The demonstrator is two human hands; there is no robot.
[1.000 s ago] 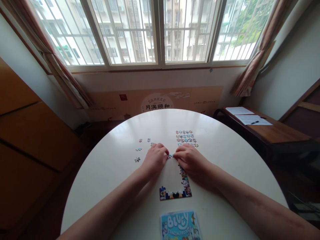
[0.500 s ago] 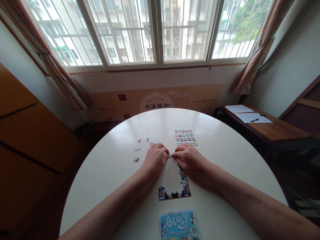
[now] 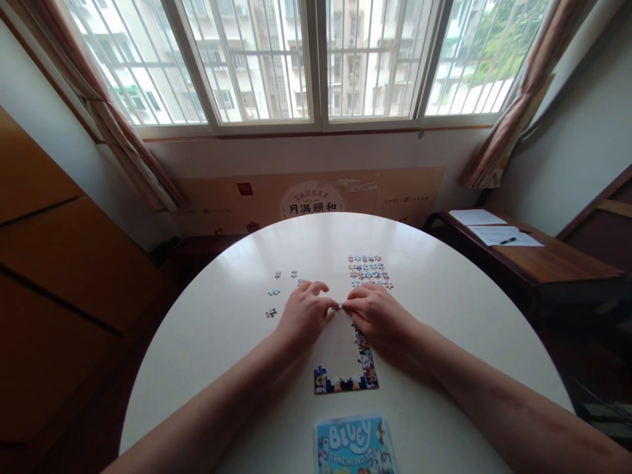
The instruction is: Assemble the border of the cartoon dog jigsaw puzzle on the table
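A small puzzle piece (image 3: 340, 306) is between the fingertips of both hands, mostly covered by them. My left hand (image 3: 303, 311) reaches it from the left, fingertips closed at its edge and one finger lifted away. From the right, my right hand (image 3: 378, 308) pinches the same piece. Below them lies a partly joined puzzle border (image 3: 366, 361); its bottom edge, right side and lower left corner show. The right hand covers the upper end of the right side.
Loose puzzle pieces (image 3: 271, 313) lie left of my left hand. Rows of pieces (image 3: 368, 268) are laid out beyond my right hand. A blue Bluey picture card (image 3: 353, 444) lies at the near side of the round white table (image 3: 197, 368). Papers (image 3: 503, 235) rest on a wooden side table.
One finger of my left hand has lifted, while another fingertip has moved right against the piece. My right hand keeps its pinch. The view has shifted slightly.
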